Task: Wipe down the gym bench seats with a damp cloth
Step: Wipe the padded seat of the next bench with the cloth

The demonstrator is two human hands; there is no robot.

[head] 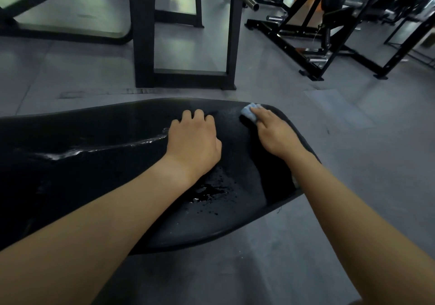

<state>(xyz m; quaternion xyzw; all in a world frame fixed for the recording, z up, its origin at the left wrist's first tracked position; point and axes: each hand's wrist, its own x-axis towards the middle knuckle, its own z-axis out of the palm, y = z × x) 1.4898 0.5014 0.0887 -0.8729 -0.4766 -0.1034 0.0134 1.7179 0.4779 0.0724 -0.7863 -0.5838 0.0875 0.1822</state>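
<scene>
Underfoot, grey rubber-tiled floor (pixel 353 140), spreading to every edge. Across the near half, one black padded vinyl bench seat (pixel 94 180), long, rounded at its right end, glossy and wet. Along its left middle, one pale foamy streak (pixel 106 148); on its near right part, one patch of dark water droplets (pixel 211 193). Beyond the seat, far middle, one black steel rack frame (pixel 143 45) standing on the floor. Far right, one black angled steel machine (pixel 329 34), blurred. Between those two, one chrome bar end (pixel 248 0). Two bare hands, well apart, both on the seat. Left hand (pixel 193 140) planted mid-seat, knuckles up, fingers curled under, holding nothing. Right hand (pixel 275 135) near the far right edge, fingers stretched out, pressing down on one small light-blue wadded cloth (pixel 248 112). Cloth touching the seat surface at that far right edge, partly hidden beneath the fingertips.
</scene>
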